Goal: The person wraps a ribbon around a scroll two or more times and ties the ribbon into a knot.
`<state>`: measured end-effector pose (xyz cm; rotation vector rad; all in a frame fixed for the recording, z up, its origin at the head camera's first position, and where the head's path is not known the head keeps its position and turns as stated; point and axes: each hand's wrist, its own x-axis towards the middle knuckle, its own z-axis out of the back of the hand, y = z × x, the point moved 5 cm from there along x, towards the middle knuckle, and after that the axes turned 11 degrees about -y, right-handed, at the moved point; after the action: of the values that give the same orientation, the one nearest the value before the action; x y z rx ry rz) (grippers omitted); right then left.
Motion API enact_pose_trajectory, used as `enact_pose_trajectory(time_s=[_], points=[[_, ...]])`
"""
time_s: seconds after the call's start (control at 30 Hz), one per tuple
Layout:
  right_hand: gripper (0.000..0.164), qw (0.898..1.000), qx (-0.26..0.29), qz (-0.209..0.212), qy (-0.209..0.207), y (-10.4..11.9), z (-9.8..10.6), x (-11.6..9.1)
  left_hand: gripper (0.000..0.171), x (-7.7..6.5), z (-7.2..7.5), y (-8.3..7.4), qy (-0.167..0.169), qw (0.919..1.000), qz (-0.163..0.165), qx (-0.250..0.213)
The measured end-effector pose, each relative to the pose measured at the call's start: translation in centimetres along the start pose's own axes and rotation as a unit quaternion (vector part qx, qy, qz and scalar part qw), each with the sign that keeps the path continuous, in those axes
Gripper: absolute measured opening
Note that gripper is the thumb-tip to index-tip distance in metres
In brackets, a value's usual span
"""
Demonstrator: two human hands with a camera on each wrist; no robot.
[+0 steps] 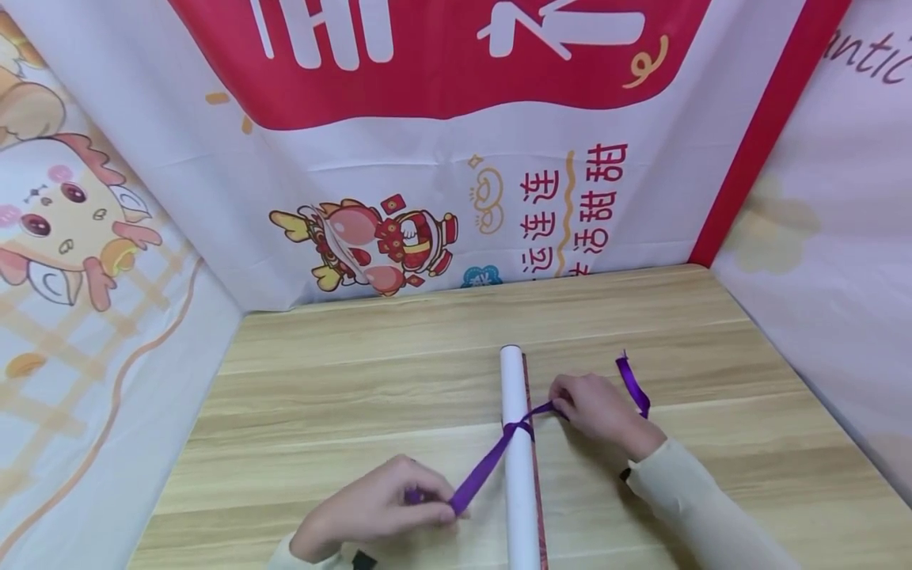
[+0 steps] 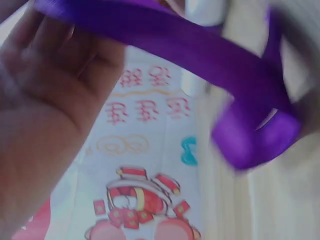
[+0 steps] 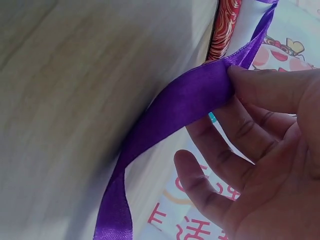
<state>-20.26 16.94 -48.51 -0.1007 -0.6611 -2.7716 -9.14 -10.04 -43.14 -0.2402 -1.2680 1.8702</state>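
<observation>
A white paper roll [image 1: 523, 499] with a red patterned edge lies lengthwise on the table. Around its middle runs a purple ribbon [image 1: 484, 473], crossed over itself on top. To the left of the roll, my left hand [image 1: 388, 507] pinches one end of the ribbon, which stretches taut to the crossing. On the other side my right hand [image 1: 597, 408] pinches the other end between thumb and forefinger. In the right wrist view, the remaining fingers [image 3: 200, 185] are loosely bent. A loose ribbon tail hangs past the right hand.
The wood-grain table [image 1: 321, 396] is bordered by a printed cloth backdrop [image 1: 427, 174] at the far edge. Printed cloth walls stand to the left [image 1: 85, 317] and right [image 1: 834, 237].
</observation>
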Motion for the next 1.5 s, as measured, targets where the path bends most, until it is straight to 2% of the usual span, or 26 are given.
enact_pose_trajectory(time_s=[0.1, 0.2, 0.27, 0.37, 0.47, 0.57, 0.63, 0.83, 0.93, 1.03, 1.17, 1.27, 1.37, 1.5], points=[[0.004, 1.0, 0.005, -0.01, 0.01, 0.0, 0.0, -0.1, 0.018, 2.0, 0.6, -0.4, -0.082, 0.9962, -0.024, -0.013], [0.005, 0.999, 0.013, -0.024, 0.018, 0.0, -0.1, -0.4, 0.019, 4.2, 0.7, 0.0, -0.154, 0.9879, -0.01, -0.011], [0.005, 0.999, 0.019, -0.027, 0.019, 0.0, -0.1, -0.5, 0.019, 5.6, 0.6, 0.4, -0.184, 0.9826, 0.016, -0.021], [0.005, 0.999, 0.018, -0.027, 0.01, 0.0, 0.1, -0.8, 0.025, 7.6, 0.3, 1.1, -0.21, 0.9739, 0.067, -0.055], [0.007, 0.999, 0.021, -0.035, 0.0, -0.1, 0.5, -1.1, 0.032, 9.1, 0.2, 1.8, -0.243, 0.9587, 0.122, -0.084], [0.01, 0.998, 0.031, -0.054, -0.006, -0.4, 1.0, -1.4, 0.034, 10.3, 0.3, 2.1, -0.277, 0.9446, 0.153, -0.087], [0.012, 0.997, 0.045, -0.056, -0.011, -0.3, 1.3, -1.6, 0.033, 10.9, 0.4, 2.0, -0.286, 0.9425, 0.156, -0.073], [0.016, 0.996, 0.088, -0.017, -0.029, 1.2, 2.7, -1.5, 0.03, 12.0, 0.4, 1.6, -0.282, 0.9477, 0.148, -0.007], [0.018, 0.995, 0.088, -0.026, -0.024, 1.4, 3.2, -1.4, 0.033, 12.2, 0.5, 1.6, -0.274, 0.9504, 0.147, -0.006], [0.021, 0.996, 0.075, -0.047, -0.012, 0.6, 3.4, -1.6, 0.037, 12.1, 0.6, 1.6, -0.255, 0.9552, 0.15, 0.005], [0.023, 0.998, 0.032, -0.061, -0.005, -1.6, 4.0, -2.2, 0.038, 12.1, 0.9, 1.4, -0.234, 0.9594, 0.156, 0.02], [0.022, 0.997, -0.009, -0.082, -0.003, -3.6, 4.6, -2.7, 0.041, 12.1, 1.2, 1.2, -0.239, 0.9565, 0.166, 0.014], [0.021, 0.991, -0.029, -0.127, 0.01, -5.3, 5.2, -3.2, 0.041, 12.1, 1.6, 1.1, -0.265, 0.9487, 0.172, 0.021], [0.036, 0.98, -0.037, -0.196, 0.021, -7.2, 6.1, -4.0, 0.037, 12.2, 1.8, 0.9, -0.304, 0.9377, 0.164, 0.04]])
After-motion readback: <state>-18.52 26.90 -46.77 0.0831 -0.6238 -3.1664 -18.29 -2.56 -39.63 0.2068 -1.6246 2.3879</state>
